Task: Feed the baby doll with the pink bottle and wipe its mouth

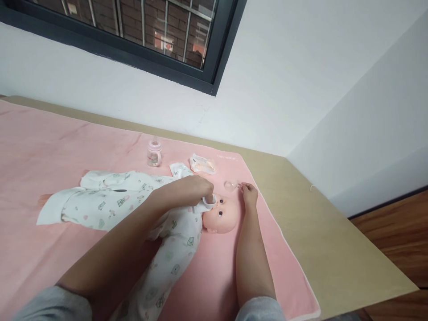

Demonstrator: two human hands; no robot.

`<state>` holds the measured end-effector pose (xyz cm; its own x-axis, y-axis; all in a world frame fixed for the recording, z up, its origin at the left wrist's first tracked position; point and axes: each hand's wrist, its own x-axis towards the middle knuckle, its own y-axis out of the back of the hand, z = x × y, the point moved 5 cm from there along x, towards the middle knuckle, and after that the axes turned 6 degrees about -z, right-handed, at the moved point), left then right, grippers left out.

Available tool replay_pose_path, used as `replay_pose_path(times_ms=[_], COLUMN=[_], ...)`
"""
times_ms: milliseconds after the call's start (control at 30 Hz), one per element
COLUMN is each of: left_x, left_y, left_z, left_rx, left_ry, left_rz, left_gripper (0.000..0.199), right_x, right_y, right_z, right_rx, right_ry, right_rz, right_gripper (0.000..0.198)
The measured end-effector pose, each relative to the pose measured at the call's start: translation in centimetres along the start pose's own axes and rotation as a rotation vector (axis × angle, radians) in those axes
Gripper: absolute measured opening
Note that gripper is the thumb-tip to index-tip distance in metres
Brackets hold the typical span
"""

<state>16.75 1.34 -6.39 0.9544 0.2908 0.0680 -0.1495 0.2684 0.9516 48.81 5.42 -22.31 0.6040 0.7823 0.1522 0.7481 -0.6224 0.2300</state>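
A baby doll (224, 217) in white printed clothes (113, 196) lies on its back on a pink mat (214, 276), head to the right. My left hand (200, 187) reaches across its chest, closed on a white cloth (209, 203) at the doll's mouth and chin. Whether that cloth is part of the clothes I cannot tell. Beyond the doll's head, my right hand (249, 194) rests by the mat's edge, fingers pinched at a small clear dish (230, 184). What lies between those fingertips is too small to name.
A pink-topped baby bottle (154, 154) stands upright behind the doll. Near its shoulder lies a white plastic packet (202, 164). The mat covers part of a wooden surface (301, 223), which meets a white wall (261, 111) below a dark-framed window (214, 71).
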Motion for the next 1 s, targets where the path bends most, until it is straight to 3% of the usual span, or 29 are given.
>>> replay_pose_path(times_ms=[333,533,867,1000], left_x=[0.28,0.04,0.53,0.30], left_y=[-0.28,0.55,0.32,0.37], left_z=[0.08,-0.10,-0.13,0.14], left_rx=[0.013,-0.042,-0.127,-0.114], left_ry=[0.001,0.040,0.101,0.091], left_rz=[-0.033,0.053,0.058,0.033], left_gripper=[0.025,0.036,0.023,0.032], right_x=[-0.07,-0.03,0.24,0.26], right_y=[0.04,0.02,0.01,-0.06], right_z=[-0.16,-0.27,0.09,0.11], right_rx=[-0.015,-0.027,-0.036,-0.028], right_ry=[0.015,0.024,0.016,0.020], right_rz=[0.004,-0.001,-0.007,-0.013], right_gripper=[0.025,0.026,0.027,0.027])
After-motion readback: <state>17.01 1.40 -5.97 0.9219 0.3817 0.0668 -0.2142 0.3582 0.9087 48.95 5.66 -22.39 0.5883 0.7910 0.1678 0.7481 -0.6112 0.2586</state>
